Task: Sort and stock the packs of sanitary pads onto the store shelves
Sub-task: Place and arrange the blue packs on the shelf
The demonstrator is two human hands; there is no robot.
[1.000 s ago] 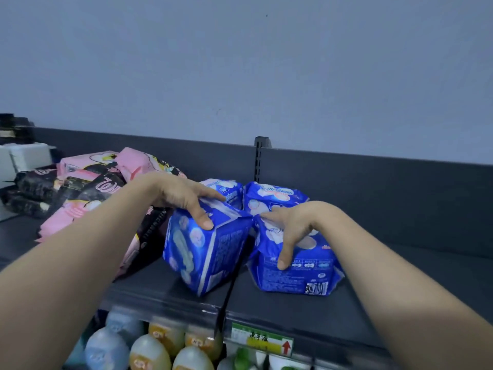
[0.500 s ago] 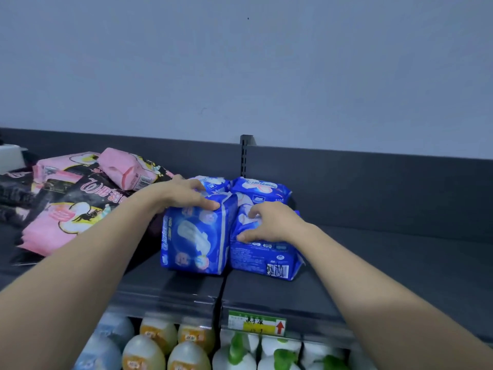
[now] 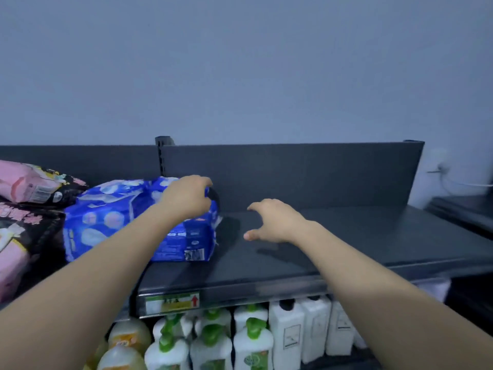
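Several blue packs of sanitary pads (image 3: 106, 217) lie pressed together on the dark top shelf (image 3: 346, 236), left of centre. My left hand (image 3: 186, 196) lies on top of the rightmost blue pack (image 3: 189, 241), with its fingers curled over the pack's far right edge. To the right, my right hand (image 3: 272, 220) hovers just above the bare shelf with fingers spread, holding nothing, a short gap from the packs. Pink and black packs of pads (image 3: 26, 182) are piled at the far left, touching the blue ones.
A dark back panel (image 3: 293, 172) with a slotted upright (image 3: 162, 156) closes the shelf behind. A price label (image 3: 173, 303) sits on the front edge. Below stand yellow bottles (image 3: 128, 337), green-pump bottles (image 3: 213, 343) and white bottles (image 3: 306, 324). The shelf ends at the right.
My right hand has let go of the right blue pack and moved right over the shelf. My left hand has shifted onto that pack. The view has swung right.
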